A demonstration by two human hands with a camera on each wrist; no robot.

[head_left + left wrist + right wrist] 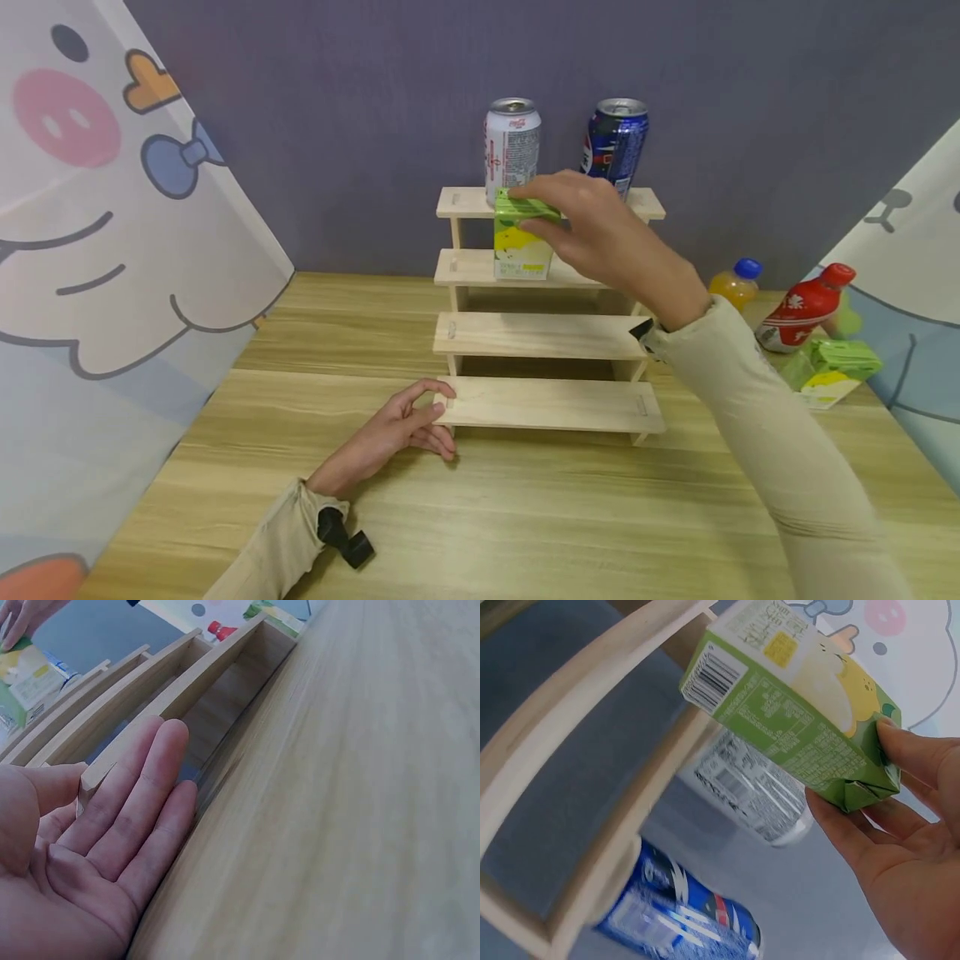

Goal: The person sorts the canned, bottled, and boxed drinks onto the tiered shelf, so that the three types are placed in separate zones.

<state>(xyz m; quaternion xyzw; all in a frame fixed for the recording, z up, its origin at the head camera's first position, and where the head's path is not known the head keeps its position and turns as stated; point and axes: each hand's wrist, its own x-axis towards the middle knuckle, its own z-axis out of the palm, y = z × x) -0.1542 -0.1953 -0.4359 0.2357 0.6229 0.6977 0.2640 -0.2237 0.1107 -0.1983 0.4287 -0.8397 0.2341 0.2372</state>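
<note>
My right hand (592, 221) grips the top of a green and yellow juice carton (521, 250), thumb and fingers on its sides. The carton is upright over the left part of the second tier from the top; whether its base touches the board cannot be told. In the right wrist view the carton (802, 705) shows a barcode and green side. My left hand (401, 421) holds the left end of the lowest board of a wooden step shelf (547, 404). Behind the carton, a white can (512, 146) and a dark blue can (617, 142) stand on the top tier.
Right of the shelf, on the wooden table (525, 517), are an orange drink bottle with a blue cap (735, 283), a leaning red bottle (806, 308) and another green carton (836, 371). A dark wall (360, 150) rises behind, with cartoon-printed panels (90, 208) at the sides.
</note>
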